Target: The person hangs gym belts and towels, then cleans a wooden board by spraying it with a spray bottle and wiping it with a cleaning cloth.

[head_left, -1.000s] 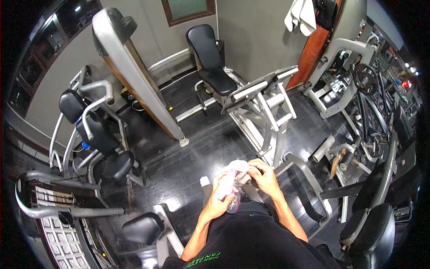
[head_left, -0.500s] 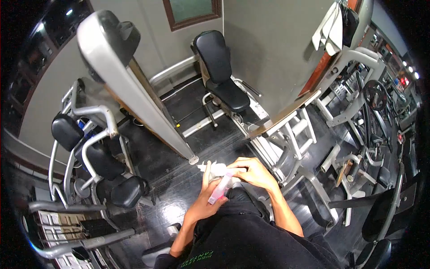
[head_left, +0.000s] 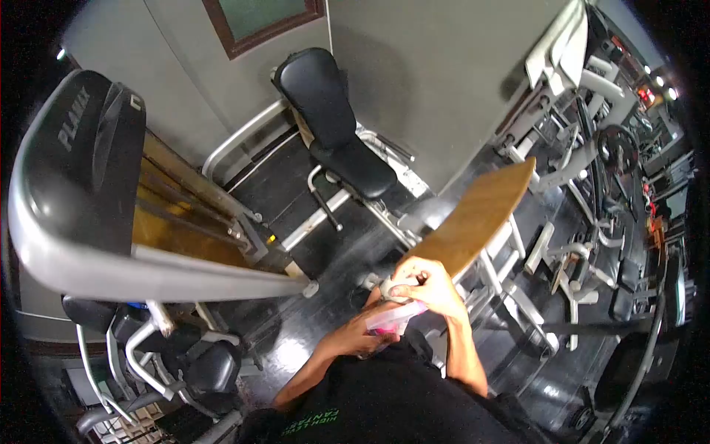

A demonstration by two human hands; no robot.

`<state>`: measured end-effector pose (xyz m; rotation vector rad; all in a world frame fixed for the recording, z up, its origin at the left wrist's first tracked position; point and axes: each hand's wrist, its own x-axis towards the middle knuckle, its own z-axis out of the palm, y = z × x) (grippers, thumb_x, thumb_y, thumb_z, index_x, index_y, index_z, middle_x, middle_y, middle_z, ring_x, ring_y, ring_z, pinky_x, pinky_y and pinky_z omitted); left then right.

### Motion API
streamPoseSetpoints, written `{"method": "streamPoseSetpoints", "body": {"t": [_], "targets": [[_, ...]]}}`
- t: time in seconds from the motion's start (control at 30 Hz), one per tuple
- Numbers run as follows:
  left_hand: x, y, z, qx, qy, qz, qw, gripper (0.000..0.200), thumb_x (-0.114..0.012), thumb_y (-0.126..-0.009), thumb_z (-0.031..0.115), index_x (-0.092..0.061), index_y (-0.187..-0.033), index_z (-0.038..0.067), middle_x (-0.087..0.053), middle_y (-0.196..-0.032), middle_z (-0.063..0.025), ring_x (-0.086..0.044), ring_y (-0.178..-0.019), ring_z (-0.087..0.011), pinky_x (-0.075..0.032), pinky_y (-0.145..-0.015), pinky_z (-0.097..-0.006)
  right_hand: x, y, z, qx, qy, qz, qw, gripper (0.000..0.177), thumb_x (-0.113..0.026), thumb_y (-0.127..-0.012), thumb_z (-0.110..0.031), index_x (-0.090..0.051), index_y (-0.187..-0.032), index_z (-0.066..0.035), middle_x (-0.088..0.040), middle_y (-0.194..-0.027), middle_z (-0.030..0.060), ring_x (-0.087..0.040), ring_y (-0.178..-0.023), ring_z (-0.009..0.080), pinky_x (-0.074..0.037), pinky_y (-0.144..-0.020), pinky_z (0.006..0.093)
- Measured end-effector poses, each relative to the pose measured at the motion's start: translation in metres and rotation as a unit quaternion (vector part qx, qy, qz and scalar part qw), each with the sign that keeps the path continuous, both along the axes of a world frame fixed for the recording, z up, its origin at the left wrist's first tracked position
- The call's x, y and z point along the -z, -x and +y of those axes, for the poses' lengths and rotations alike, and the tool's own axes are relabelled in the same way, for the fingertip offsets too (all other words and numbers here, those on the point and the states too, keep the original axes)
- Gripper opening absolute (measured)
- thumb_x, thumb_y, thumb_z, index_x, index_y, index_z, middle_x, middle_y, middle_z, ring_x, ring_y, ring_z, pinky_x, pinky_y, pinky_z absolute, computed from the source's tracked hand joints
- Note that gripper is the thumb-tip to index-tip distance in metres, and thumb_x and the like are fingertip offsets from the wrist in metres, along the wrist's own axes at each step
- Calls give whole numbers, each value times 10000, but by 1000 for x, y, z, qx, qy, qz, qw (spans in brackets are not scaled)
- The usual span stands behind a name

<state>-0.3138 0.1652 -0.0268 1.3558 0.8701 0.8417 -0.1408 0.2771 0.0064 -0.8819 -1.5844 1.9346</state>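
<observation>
Just in front of my body, my left hand (head_left: 351, 337) is closed around a pink-tinted clear bottle (head_left: 388, 318), which lies tilted towards my right hand. My right hand (head_left: 435, 292) has its fingers curled and pinches a white wad of tissue (head_left: 398, 288) just above the bottle. The two hands are close together. Fingers partly hide both the bottle and the tissue, and the bottle's far end is hard to make out.
A tall machine column (head_left: 81, 177) rises close on the left. Ahead is a black padded seat (head_left: 347, 166) by the grey wall. A curved wooden panel (head_left: 473, 214) stands just beyond my right hand. More gym machines (head_left: 577, 259) fill the right side; a white towel (head_left: 558, 48) hangs above.
The view has moved closer to the column and the wooden panel. The bottle has swung from steep to nearly level, pointing right. The tissue looks more bunched up beneath my right fingers.
</observation>
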Motion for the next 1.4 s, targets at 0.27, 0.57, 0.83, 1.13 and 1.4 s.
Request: {"method": "streamPoseSetpoints", "body": {"t": [0.27, 0.57, 0.83, 1.13, 1.4], "targets": [[18, 29, 126, -10, -180, 21, 983, 447, -678, -854, 242, -523, -1226, 48, -562, -1149, -86, -523, -1066, -211, -406, -951, -374, 26, 4, 85, 138, -75, -8, 988, 195, -598, -900, -133, -645, -1042, -7, -617, -1011, 64, -570, -957, 147, -440, -860, 293], [29, 19, 255, -79, 22, -8, 997, 280, -535, -944, 184, -562, -1138, -16, -627, -1025, -86, -580, -969, -169, -470, -816, -310, 19, 21, 108, 368, -174, -117, 906, 620, -612, -761, -10, -411, -1347, -23, -432, -1332, 128, -392, -1266, 252, -287, -1080, 364], [47, -3, 328, 21, -12, -10, 1000, 429, -529, -929, 131, -437, -1331, 12, -468, -1303, -197, -455, -1191, -308, -383, -986, -379, 38, 70, 154, 459, -114, -193, 860, 812, -631, -755, -77, -224, -1457, -55, -306, -1418, 223, -354, -1313, 346, -329, -1062, 399], [66, 20, 405, 359, -148, 203, 899, 337, -460, -964, 318, -575, -1250, 183, -543, -1238, -95, -429, -1120, -355, -342, -973, -509, 101, 96, 151, 788, -43, -103, 605, 773, -564, -730, 81, -286, -1442, -38, -523, -1238, 119, -558, -1073, 197, -467, -900, 305], [105, -5, 407, 260, -297, 196, 898, 172, -701, -792, 247, -712, -919, 131, -668, -964, -55, -460, -1051, -288, -337, -921, -402, 90, 116, 81, 853, 11, -256, 455, 551, -614, -889, -137, -401, -1393, -69, -587, -946, 60, -567, -615, 94, -497, -620, 241]]}}
